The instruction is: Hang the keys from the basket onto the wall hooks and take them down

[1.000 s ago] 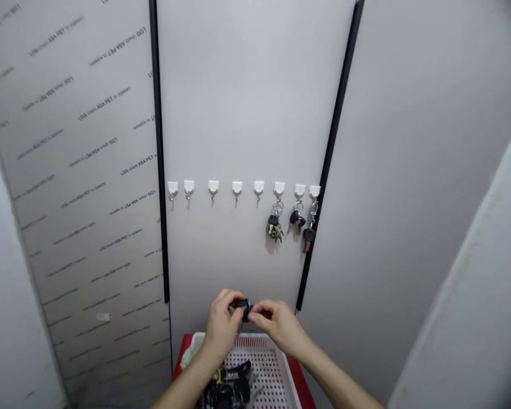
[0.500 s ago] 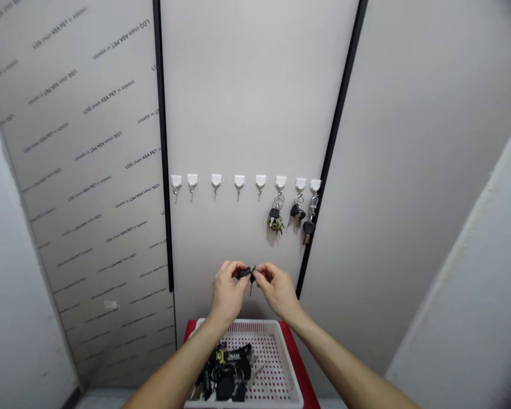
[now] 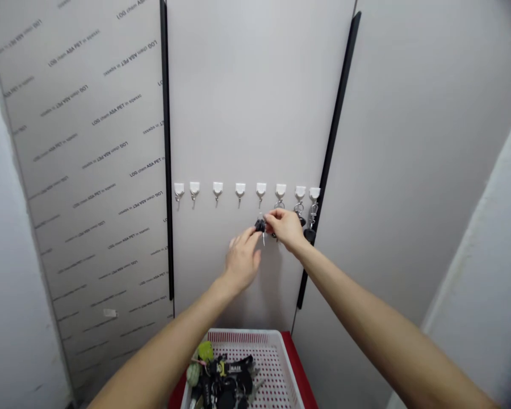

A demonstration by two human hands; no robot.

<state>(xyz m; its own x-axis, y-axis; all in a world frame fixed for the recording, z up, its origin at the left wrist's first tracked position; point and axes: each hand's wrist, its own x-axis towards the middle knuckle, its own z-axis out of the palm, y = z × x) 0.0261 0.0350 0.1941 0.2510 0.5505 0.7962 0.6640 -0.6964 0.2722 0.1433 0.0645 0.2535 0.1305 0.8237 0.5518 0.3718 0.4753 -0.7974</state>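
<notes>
My right hand (image 3: 286, 228) pinches the ring of a small bunch of black-headed keys (image 3: 260, 225) just below the fifth hook from the left (image 3: 261, 189). A thin metal key blade points down from the bunch. Below and to the left, my left hand (image 3: 242, 258) has its fingers stretched out and its thumb apart, the fingertips at the side of the keys. Behind my right hand, keys on the sixth hook (image 3: 280, 191) are mostly covered. Other keys (image 3: 310, 233) hang from the last hook on the right, and a bunch (image 3: 298, 210) hangs just left of it.
Several white hooks (image 3: 217, 189) run in a row across the pale panel, between two black vertical strips (image 3: 168, 170). Below, a white perforated basket (image 3: 286, 363) on a red surface (image 3: 300, 375) holds many keys and fobs (image 3: 227, 386), plus a yellow-green tag (image 3: 205, 351).
Both hands have risen with the keys from above the basket to just under the hooks. My left hand has loosened from its pinch, and its fingers have straightened.
</notes>
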